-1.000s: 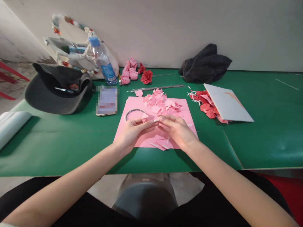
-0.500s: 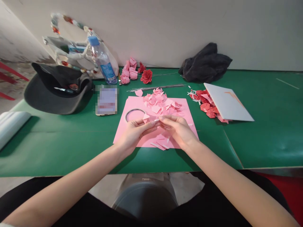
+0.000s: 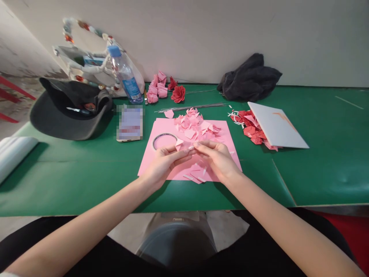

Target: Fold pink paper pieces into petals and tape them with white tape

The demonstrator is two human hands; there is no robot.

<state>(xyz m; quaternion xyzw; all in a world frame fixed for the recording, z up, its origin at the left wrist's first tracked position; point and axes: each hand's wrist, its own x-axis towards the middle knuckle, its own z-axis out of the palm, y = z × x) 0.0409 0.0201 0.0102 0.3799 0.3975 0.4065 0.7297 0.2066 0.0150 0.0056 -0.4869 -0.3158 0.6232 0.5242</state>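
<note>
My left hand (image 3: 165, 163) is closed in a pinch above a stack of pink paper sheets (image 3: 148, 163). A folded pink paper petal (image 3: 179, 144) sticks up from its fingers. The fingertips of my right hand (image 3: 220, 159) are pinched together and meet those of the left; what lies between them is too small to make out. Behind the hands is a heap of pink paper petals (image 3: 190, 124). A roll of tape (image 3: 153, 141) lies on the sheets beside my left hand. Nearer me are pink paper pieces with white strips (image 3: 196, 177).
Thin wires (image 3: 198, 106) lie behind the sheets, near pink and red paper roses (image 3: 178, 94). Left stand a phone (image 3: 129, 123), a bottle (image 3: 127, 77), a cap (image 3: 66, 119) and a beaded bag (image 3: 135, 73). Right are red petals (image 3: 253, 132), a white board (image 3: 279, 127) and dark cloth (image 3: 248, 79).
The pink petal at my left fingers has shifted very slightly to the right. Both hands otherwise keep nearly the same pose, fingertips together.
</note>
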